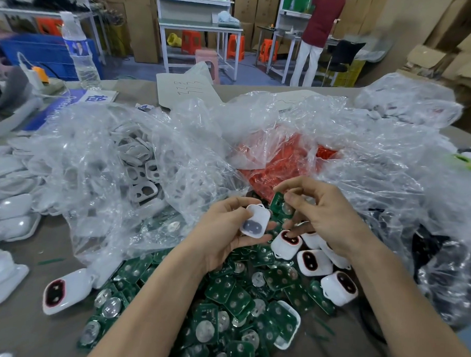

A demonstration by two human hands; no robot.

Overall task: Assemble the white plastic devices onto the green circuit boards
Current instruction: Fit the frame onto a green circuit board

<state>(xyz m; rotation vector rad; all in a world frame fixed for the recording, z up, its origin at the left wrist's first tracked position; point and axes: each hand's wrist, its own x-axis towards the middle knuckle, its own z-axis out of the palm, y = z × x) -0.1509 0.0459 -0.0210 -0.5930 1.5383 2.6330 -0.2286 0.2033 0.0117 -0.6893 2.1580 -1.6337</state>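
My left hand (228,226) grips a white plastic device (255,220) with a dark oval window, held above the table. Just to its right, my right hand (324,209) pinches a green circuit board (281,206) between thumb and fingers, close to the device but apart from it. Below both hands lies a heap of several green circuit boards (223,307). Several white devices with red-rimmed windows (314,261) lie under my right hand, and one more white device (62,289) sits at the lower left.
Crumpled clear plastic bags (138,158) hold white frames and red parts (281,164) behind my hands. White shells (9,209) pile at the left. A water bottle (79,50) stands far left. A person (319,33) stands at a bench in the background.
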